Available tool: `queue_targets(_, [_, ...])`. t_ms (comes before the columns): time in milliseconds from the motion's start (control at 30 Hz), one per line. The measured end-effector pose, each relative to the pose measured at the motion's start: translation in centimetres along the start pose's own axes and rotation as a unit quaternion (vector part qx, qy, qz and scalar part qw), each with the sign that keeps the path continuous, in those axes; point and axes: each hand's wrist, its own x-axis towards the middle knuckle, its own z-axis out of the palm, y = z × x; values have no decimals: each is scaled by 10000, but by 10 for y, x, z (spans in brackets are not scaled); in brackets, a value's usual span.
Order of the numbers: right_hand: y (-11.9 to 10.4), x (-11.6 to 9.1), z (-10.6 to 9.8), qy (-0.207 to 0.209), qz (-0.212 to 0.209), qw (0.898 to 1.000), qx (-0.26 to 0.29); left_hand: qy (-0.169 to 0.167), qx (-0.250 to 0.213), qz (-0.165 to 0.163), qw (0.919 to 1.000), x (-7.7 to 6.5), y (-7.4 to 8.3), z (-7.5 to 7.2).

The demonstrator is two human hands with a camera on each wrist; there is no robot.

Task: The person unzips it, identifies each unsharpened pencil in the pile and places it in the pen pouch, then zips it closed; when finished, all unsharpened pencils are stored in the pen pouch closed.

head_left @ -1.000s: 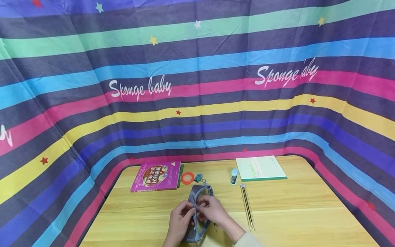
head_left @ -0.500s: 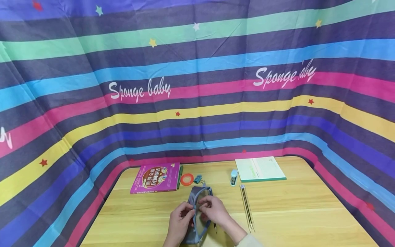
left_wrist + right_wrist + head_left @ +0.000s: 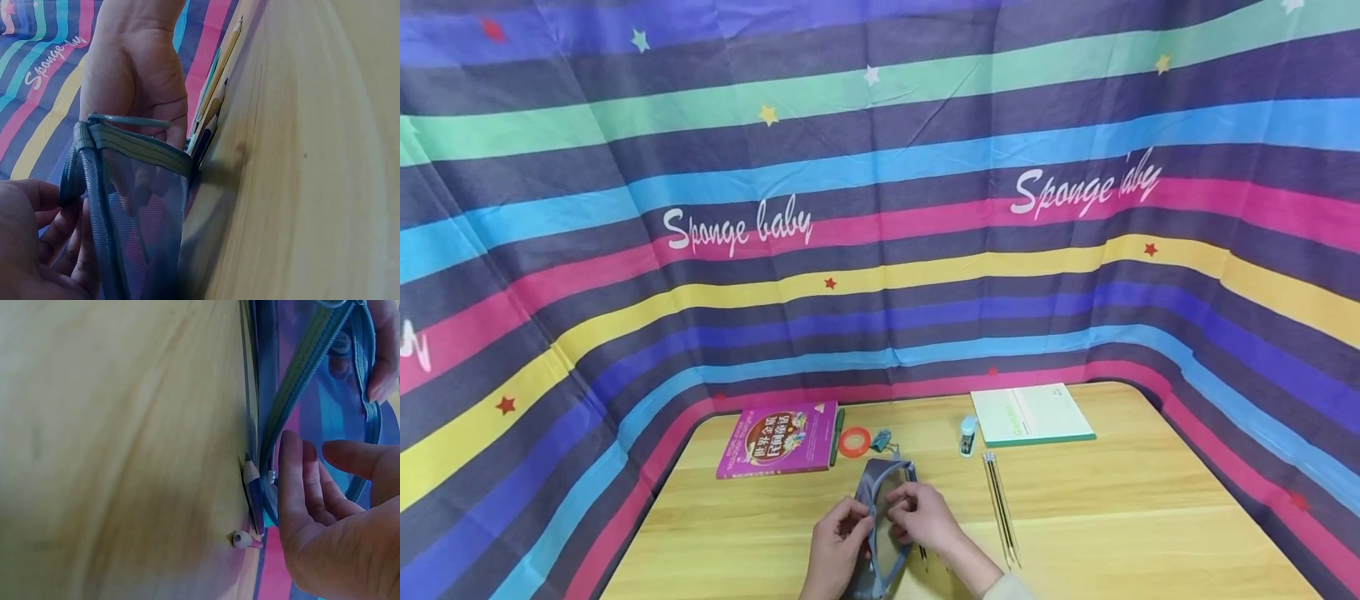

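Note:
A blue-grey mesh pencil case [image 3: 871, 487] stands on the table with its zipped mouth [image 3: 312, 369] spread wide. My left hand [image 3: 838, 537] pinches the near-left rim of the mouth; its fingers [image 3: 62, 231] show beside the zip in the left wrist view. Inside the mouth is my right hand [image 3: 921, 517], its thumb [image 3: 350, 456] and fingers [image 3: 292, 475] apart with nothing seen between them. Pencil tips [image 3: 251, 472] stick out along the case's right side, close to the tabletop. The case's bottom is hidden by the hands.
Several pencils [image 3: 1000, 508] lie together to the right. Behind are a blue-capped small container [image 3: 967, 436], a notebook [image 3: 1033, 414], a purple book [image 3: 778, 437], an orange ring of tape [image 3: 854, 442] and a small teal item [image 3: 881, 440]. A striped cloth [image 3: 880, 333] surrounds the table [image 3: 1112, 517].
My right hand has drawn away from the left fingers and the left rim, and the case's mouth is wider. The left hand keeps its hold. The head view has tilted slightly upward.

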Motion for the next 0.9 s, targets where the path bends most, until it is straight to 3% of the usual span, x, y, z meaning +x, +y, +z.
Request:
queue_targets(333, [2,-4,1,-28,104,9999,10,-25,11,-21,10000,-3,-7,-1])
queue_targets(533, [2,-4,0,29,36,10000,-10,-15,5,129,9999,-3,-6,0])
queue_targets(900, [6,-1,-3,97,13,9997,-203,91,101,115,9998,-1,-4,0])
